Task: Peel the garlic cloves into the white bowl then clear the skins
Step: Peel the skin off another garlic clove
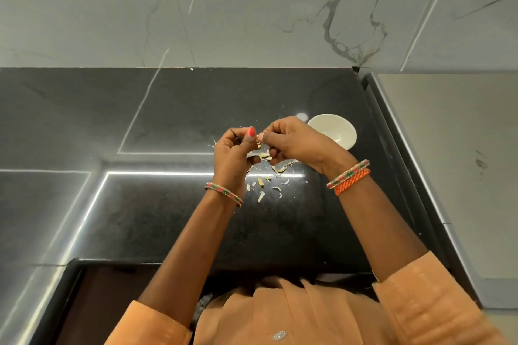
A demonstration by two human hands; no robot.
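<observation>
Above the black counter my left hand and my right hand meet, fingers curled, both pinching a small garlic clove between thumbs and fingertips. Most of the clove is hidden by my fingers. Garlic skins and small pale bits lie scattered on the counter beneath and in front of my hands. The white bowl stands just right of my right hand; the part of its inside that I see holds nothing.
A grey marble wall rises behind the counter. A steel surface with a raised edge runs along the right side. The counter's front edge is close to my body.
</observation>
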